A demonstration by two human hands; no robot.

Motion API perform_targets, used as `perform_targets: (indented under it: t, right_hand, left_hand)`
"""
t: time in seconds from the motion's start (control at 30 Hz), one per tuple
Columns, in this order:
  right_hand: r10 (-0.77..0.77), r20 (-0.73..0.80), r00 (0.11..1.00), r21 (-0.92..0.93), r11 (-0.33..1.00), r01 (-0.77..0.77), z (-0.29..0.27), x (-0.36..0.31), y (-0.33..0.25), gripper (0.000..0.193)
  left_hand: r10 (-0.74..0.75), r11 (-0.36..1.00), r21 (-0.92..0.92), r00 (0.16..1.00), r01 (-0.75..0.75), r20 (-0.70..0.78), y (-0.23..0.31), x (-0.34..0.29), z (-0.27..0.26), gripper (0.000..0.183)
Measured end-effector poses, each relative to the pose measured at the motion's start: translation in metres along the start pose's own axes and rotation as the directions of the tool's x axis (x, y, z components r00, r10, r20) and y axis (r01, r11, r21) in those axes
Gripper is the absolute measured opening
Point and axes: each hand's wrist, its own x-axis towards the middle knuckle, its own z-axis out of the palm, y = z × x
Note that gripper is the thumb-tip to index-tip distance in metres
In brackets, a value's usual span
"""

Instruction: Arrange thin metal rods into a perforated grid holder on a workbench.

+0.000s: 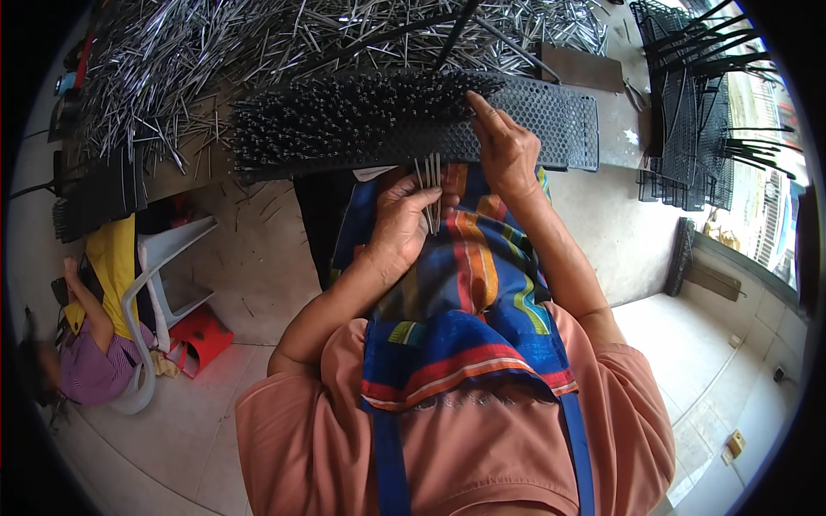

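My left hand (pixel 401 219) is closed around several thin metal rods (pixel 430 176), held upright in front of my apron (pixel 473 249). Their tips poke up just below the front edge of a long, dark perforated board (pixel 555 116). Thin dark rods (pixel 335 112) stand densely in the holes on the board's left and middle; bare holes show on the right. At the right end of these standing rods is my right hand (pixel 509 155), its fingertips pinched near the board's surface. Whatever it may be holding is too small to make out.
A large heap of loose shiny metal rods (pixel 215 52) covers the bench behind the board. Pliers (pixel 635 95) lie at the right beside a brown plate (pixel 581 69). Black mesh racks (pixel 688 112) stand far right. Another person (pixel 99 361) sits at left by a plastic chair (pixel 159 318).
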Motion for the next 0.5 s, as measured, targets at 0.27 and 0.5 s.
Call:
perform_targets:
  t: [0.27,0.5]
  right_hand:
    - [0.073,0.039,0.997,0.121,0.990,-0.077,-0.003,0.002,0.005,0.037]
    - [0.049,0.020,0.999,0.222,0.974,-0.052,0.004,0.000,0.019,0.034]
  left_hand:
    - [-0.035,0.999,-0.012,0.999,0.035,-0.013,0.002,-0.005,0.000,0.021]
    - [-0.035,0.999,-0.015,0.999,0.035,0.010,0.002,-0.007,0.005,0.022]
